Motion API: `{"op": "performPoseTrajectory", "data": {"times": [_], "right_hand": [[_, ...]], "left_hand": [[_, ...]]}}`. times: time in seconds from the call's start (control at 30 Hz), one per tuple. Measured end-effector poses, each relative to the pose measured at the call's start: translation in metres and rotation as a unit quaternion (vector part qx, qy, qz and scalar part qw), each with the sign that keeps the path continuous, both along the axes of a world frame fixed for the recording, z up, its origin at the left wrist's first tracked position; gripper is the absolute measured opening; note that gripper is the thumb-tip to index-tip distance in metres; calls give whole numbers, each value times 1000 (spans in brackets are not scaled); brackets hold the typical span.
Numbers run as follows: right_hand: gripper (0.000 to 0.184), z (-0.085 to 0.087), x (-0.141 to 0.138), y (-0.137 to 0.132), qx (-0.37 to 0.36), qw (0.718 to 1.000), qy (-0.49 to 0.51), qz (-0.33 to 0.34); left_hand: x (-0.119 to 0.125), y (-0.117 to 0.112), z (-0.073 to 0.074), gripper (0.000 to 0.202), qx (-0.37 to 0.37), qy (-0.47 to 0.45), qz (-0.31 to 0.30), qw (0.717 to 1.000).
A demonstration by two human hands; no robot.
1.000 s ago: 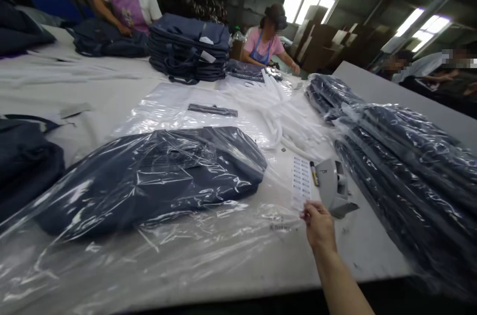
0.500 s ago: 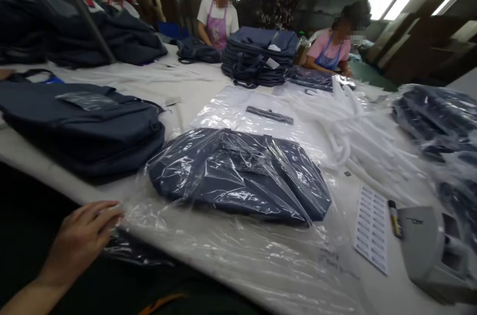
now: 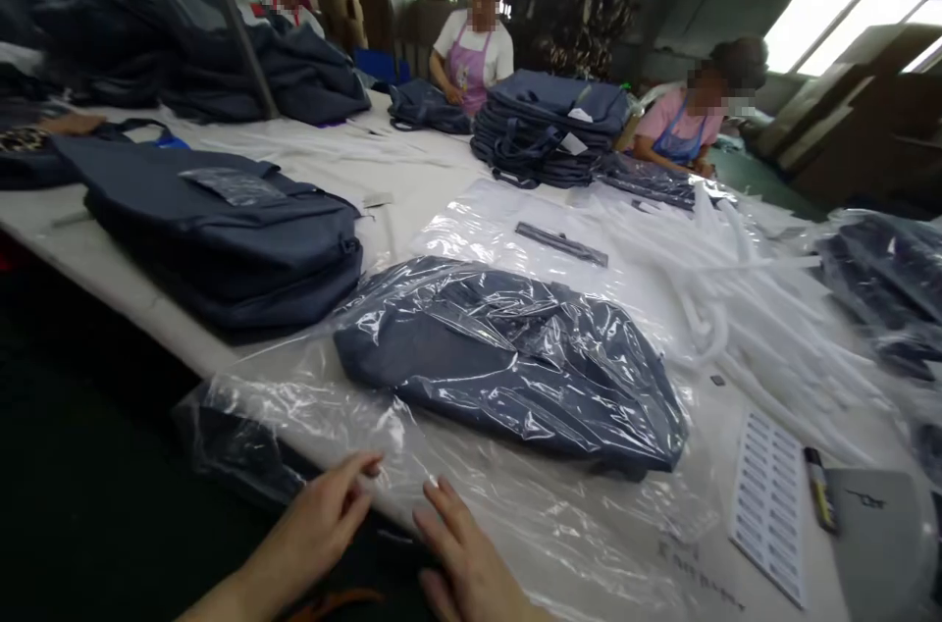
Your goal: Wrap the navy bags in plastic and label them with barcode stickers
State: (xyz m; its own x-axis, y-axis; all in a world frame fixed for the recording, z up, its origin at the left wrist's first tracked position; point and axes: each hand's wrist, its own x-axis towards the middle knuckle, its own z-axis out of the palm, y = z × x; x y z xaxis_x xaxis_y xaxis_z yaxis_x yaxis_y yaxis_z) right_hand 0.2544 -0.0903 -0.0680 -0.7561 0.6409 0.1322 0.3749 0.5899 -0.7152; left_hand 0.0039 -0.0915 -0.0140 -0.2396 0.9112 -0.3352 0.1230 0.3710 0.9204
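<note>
A navy fabric bag (image 3: 442, 377) lies inside a clear plastic bag (image 3: 324, 396) in the middle of the table. Loose plastic spreads toward me and hangs over the front edge. My left hand (image 3: 328, 509) is at that edge, fingers forward and thumb apart, with nothing seen in it. Close by on its right, my right hand (image 3: 463, 548) has its fingers stretched over the near part of the plastic. Whether either hand presses on the film is unclear.
An unwrapped navy bag (image 3: 242, 239) lies to the left. On the right are a label sheet (image 3: 769, 504), a marker (image 3: 820, 490), a grey tape dispenser (image 3: 883, 534) and white strips (image 3: 765, 318). Stacked bags (image 3: 559, 112) and several people (image 3: 471, 63) are across the table.
My left hand has moved right along the table edge, away from the plastic's left corner. My right hand has come into view. The view has shifted left, and the wrapped bag's film lies differently.
</note>
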Motion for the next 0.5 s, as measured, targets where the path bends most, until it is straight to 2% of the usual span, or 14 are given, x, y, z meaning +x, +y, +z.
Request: {"op": "performPoseTrajectory", "data": {"times": [0.03,0.07,0.13,0.17,0.23,0.3,0.37,0.43,0.5], "right_hand": [[70,-7,2,-3,19,1000,5,16],[67,-12,5,-6,36,999,5,13],[60,-17,17,-7,77,996,-11,-45],[58,-14,26,-4,111,989,-21,-97],[56,-1,48,10,209,952,-41,-218],[58,21,76,35,291,897,-73,-325],[61,41,104,62,303,858,-135,-392],[58,49,125,82,259,857,-206,-395],[52,41,137,88,209,872,-255,-362]], "left_hand": [[7,15,-4,29,-35,-79,65,994],[8,31,-7,26,-56,-158,149,975],[0,62,-10,21,-45,-262,288,920],[-6,74,-9,19,-27,-283,316,905],[-16,90,-2,17,-7,-283,320,904],[-18,95,7,13,-10,-294,303,906],[-15,96,15,14,-19,-319,293,901],[-12,97,19,17,-9,-355,297,886],[-12,103,16,19,1,-366,287,885]]}}
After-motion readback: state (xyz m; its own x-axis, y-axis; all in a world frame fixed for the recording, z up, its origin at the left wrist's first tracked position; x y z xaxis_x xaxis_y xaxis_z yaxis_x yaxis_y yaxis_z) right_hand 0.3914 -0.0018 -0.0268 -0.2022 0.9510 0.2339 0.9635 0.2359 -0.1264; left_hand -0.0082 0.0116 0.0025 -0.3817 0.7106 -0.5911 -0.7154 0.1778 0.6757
